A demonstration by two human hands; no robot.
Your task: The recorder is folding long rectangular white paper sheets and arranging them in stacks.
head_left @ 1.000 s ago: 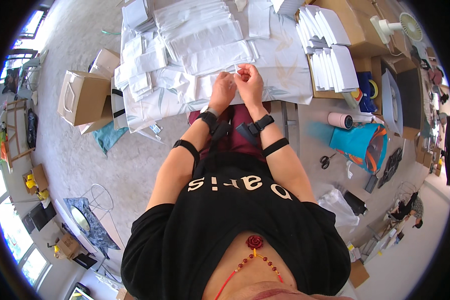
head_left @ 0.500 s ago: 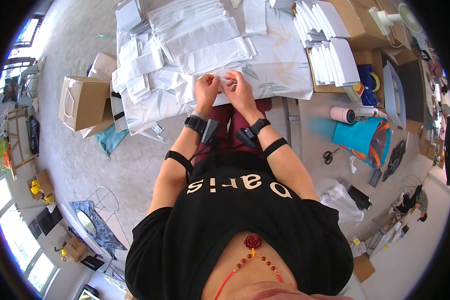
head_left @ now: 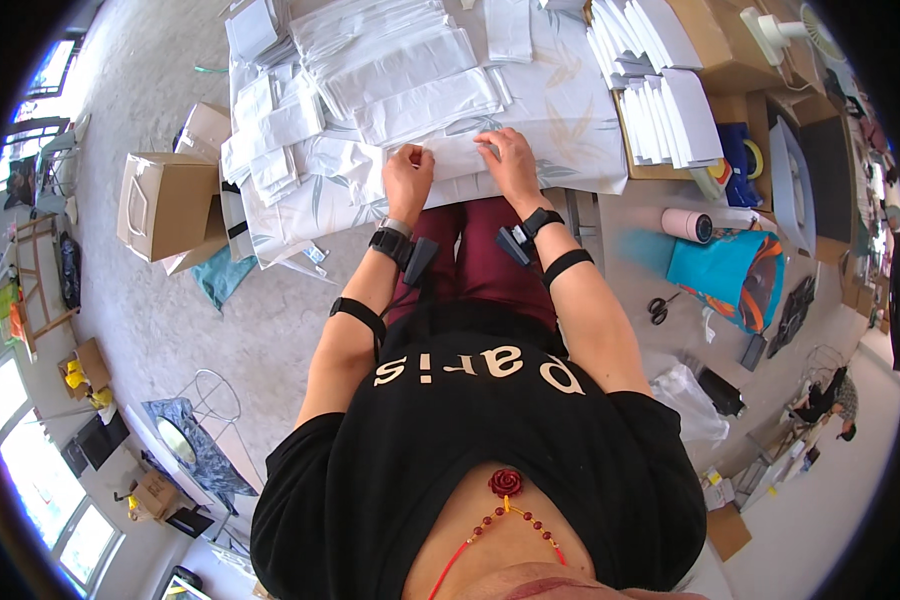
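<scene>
A thin translucent white plastic bag [head_left: 456, 158] is stretched flat between my hands at the table's near edge. My left hand [head_left: 407, 186] pinches its left end, fingers curled. At the other end my right hand [head_left: 515, 168] is closed, with thumb and forefinger pinching the bag's edge. Right behind it lies a spread stack of flat white plastic bags [head_left: 420, 75]. Left of my left hand, a crumpled white bag [head_left: 360, 172] rests beside a loose pile of folded white packets [head_left: 270, 130].
The table [head_left: 560, 125] wears a leaf-patterned cloth. Upright white folded packs [head_left: 675, 120] fill a carton at the right. Cardboard boxes [head_left: 165, 205] stand on the floor at left. Scissors [head_left: 660, 308], a pink cup [head_left: 686, 225] and a blue bag [head_left: 720, 275] are at right.
My hands were close together over the plastic bag. The right hand has moved right and slightly away from me, and the bag is now spread between them.
</scene>
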